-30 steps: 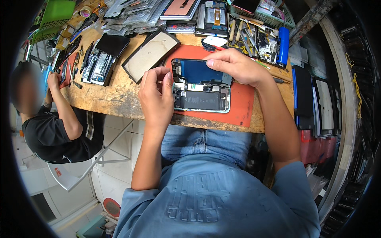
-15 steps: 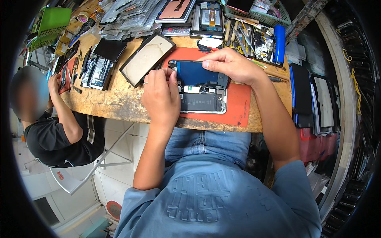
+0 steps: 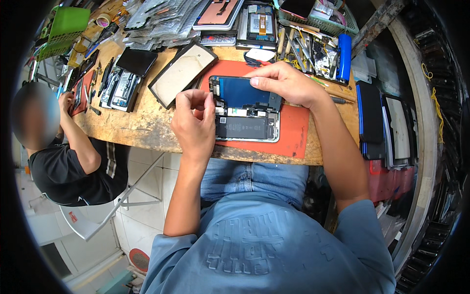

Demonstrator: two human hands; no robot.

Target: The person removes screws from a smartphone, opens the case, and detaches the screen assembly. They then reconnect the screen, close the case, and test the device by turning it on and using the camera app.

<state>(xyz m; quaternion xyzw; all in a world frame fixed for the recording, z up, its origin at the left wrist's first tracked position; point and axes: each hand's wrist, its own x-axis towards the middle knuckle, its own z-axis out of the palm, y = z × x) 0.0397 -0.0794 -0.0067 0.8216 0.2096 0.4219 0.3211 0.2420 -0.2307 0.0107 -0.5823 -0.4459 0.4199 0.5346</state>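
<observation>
An opened smartphone [image 3: 245,128] lies on the orange work mat [image 3: 295,128], its black battery and inner parts showing. Its screen panel [image 3: 238,92], with a blue back, is raised along the far side and leans up from the body. My right hand [image 3: 286,83] grips the panel's top edge, thumb on the blue face and fingers behind. At the phone's left edge is my left hand [image 3: 193,125], its fingers curled in with the tips close to thumb; anything between them is hidden.
A shallow tan-lined box [image 3: 182,72] sits left of the mat. Behind are stacked plastic sleeves [image 3: 159,22], a tray of hand tools [image 3: 313,51] and a blue cylinder [image 3: 344,57]. At left, a co-worker [image 3: 73,152] sits with a hand on the bench.
My left hand has shifted slightly left from the phone, and its fingers are more curled. My right hand still holds the raised screen panel.
</observation>
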